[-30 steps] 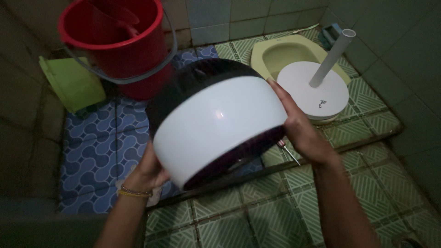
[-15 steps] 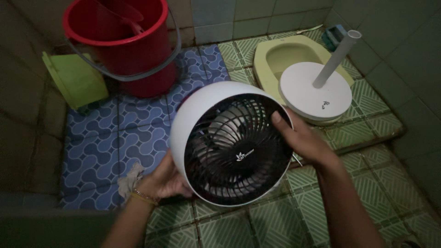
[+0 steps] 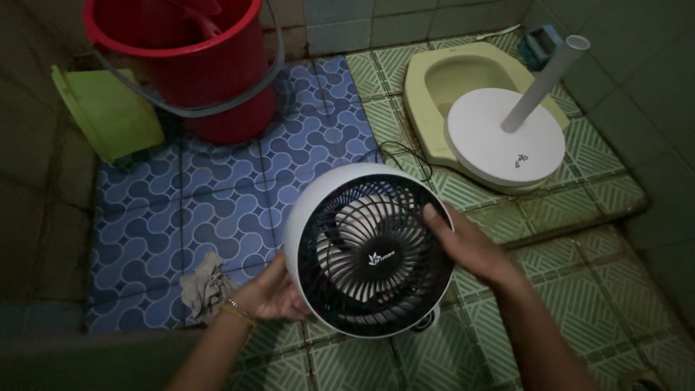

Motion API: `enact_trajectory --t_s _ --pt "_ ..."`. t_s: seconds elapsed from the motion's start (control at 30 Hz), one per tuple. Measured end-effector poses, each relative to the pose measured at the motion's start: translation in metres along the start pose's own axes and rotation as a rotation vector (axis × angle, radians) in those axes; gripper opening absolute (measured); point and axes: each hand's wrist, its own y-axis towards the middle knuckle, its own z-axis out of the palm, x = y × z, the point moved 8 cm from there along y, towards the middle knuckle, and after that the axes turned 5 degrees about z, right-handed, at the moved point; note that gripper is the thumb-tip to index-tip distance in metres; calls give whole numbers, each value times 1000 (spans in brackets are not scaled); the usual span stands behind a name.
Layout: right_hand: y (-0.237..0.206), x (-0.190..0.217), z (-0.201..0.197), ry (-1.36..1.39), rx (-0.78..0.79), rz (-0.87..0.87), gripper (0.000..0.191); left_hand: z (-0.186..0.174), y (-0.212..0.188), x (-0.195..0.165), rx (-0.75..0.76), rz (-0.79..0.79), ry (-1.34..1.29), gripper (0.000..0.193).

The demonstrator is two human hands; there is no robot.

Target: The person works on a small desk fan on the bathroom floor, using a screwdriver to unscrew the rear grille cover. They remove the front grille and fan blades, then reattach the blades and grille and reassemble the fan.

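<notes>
I hold a round white fan head (image 3: 365, 250) with a black front grille facing up at me, above the tiled floor. My left hand (image 3: 275, 293) supports its lower left rim from beneath; a thin bracelet sits on that wrist. My right hand (image 3: 470, 246) lies on the right side of the grille, fingers spread over the black bars. A thin black cord (image 3: 402, 153) trails from behind the fan head across the tiles.
The white round fan base with its pole (image 3: 507, 137) rests on a pale yellow squat toilet (image 3: 434, 83). A red bucket (image 3: 195, 65) and a green dustpan (image 3: 108, 112) stand at the back left. A grey rag (image 3: 206, 286) lies on the blue patterned tiles.
The fan head has been turned over from its white back to its black grille facing me, and lowered. My right hand has slid onto the grille.
</notes>
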Motion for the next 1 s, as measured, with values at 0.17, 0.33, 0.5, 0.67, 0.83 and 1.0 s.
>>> enact_trajectory --t_s 0.17,0.33,0.5,0.67,0.83,1.0 --pt "23 -35 5 71 6 65 62 -34 13 -9 -237 -13 216 102" --pt "42 -62 1 39 2 150 63 -44 28 -16 -230 -34 159 102" --pt "62 -67 4 62 28 98 67 -44 42 -24 -41 -26 64 107" --pt "77 -75 7 66 19 142 71 -74 39 -41 -334 4 345 123" --pt "85 -78 6 70 -9 116 74 -78 27 -63 -575 139 584 124" --pt "82 -88 5 145 -21 198 74 -80 23 -62 -655 265 630 107"
